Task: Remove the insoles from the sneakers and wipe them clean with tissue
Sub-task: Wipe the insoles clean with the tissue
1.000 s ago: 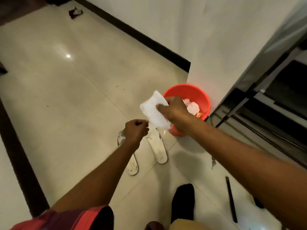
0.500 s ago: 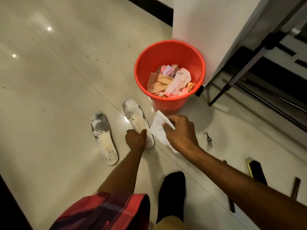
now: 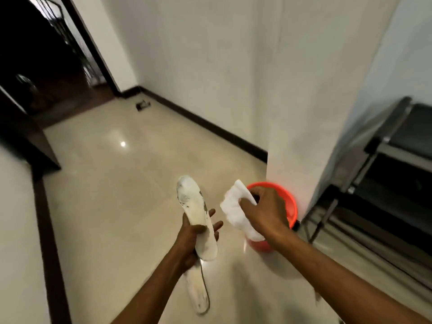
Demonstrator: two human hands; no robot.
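Lower centre of frame, we had both insoles out of the sneakers already; wiping looked barely begun, judging by grey smudges on the flat white foam insole (image 3: 197, 216) we held up. Our left hand (image 3: 190, 242) gripped it approx. mid-length, thumb across its face, fingers spread behind. Our right hand (image 3: 264, 211) pinched a crumpled white tissue (image 3: 233, 209) just beside it, w/o touching. 2nd worn white insole (image 3: 197, 291) lay on the glossy beige tile floor (image 3: 117, 206) below, unwiped we'd guess. Round red plastic bucket (image 3: 291, 204) sat behind.
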